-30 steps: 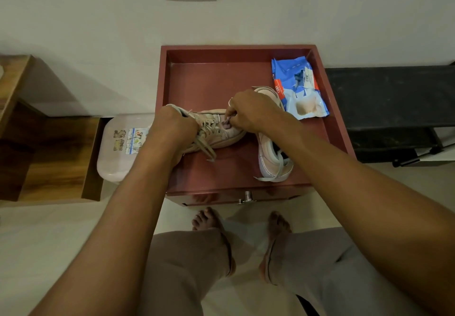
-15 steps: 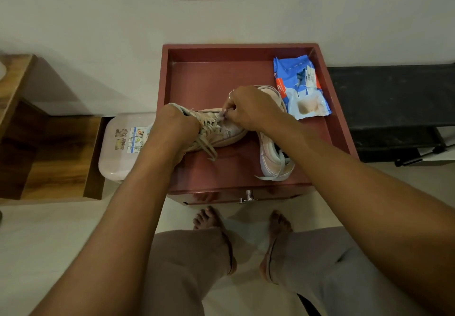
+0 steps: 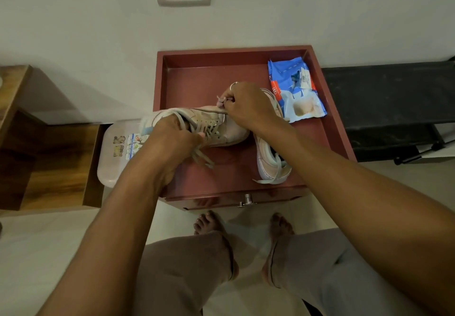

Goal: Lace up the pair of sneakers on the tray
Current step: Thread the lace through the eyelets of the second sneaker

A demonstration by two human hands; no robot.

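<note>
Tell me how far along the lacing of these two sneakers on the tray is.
Done: part of the lace already crosses the eyelets of the first sneaker. In hand: the left hand steadies that sneaker while the right hand pulls a lace end taut. Left: finishing it, then the second sneaker, lying untouched on the red tray with a loose lace.

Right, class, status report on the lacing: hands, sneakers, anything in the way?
Left hand grips the sneaker being laced. Right hand pinches its lace, pulled taut. Second sneaker lies waiting on the tray. Blue packet off to the side, nothing blocking.
</note>
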